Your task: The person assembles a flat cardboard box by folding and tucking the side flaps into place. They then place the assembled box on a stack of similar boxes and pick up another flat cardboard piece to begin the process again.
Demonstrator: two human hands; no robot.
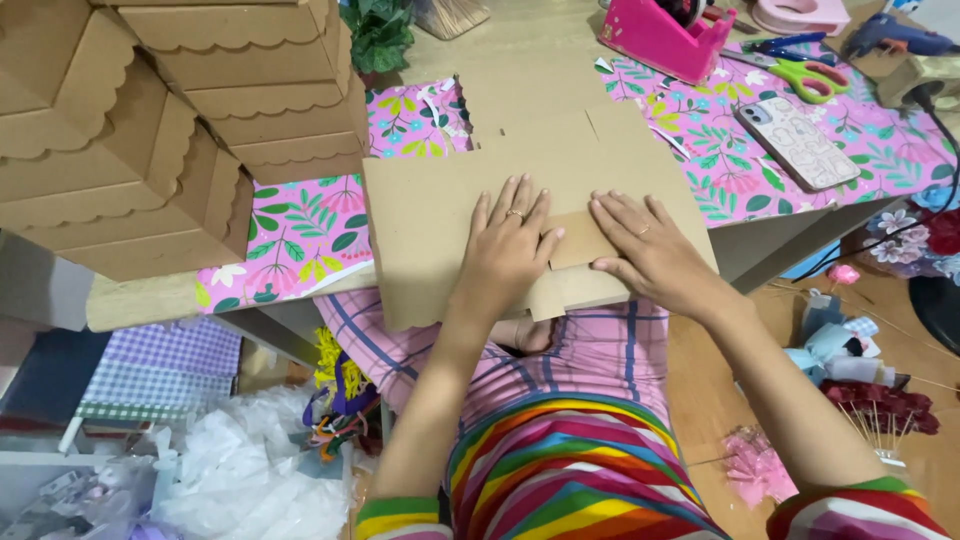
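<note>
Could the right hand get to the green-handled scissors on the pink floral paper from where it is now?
Probably yes. The right hand lies flat on the flat brown cardboard sheet, and the green-handled scissors lie farther back on the right. Only a patterned phone lies flat between them, and an arm could pass over it.

— What do the hands press on?

— A flat brown cardboard sheet [455, 215], die-cut and unfolded, plain and unprinted. It lies across the near edge of the table, its front part hanging past the edge toward the person's lap.

— What shape is it?

— Broad and irregular. A square notch is cut at its far left corner, a short slit shows near the far right, and the near left edge is scalloped.

— Any part folded?

— A small flap [577, 240] at the middle is turned over onto the sheet and lies flat between the left hand [508, 250] and the right hand [645, 245], both spread palm-down on the cardboard.
</note>
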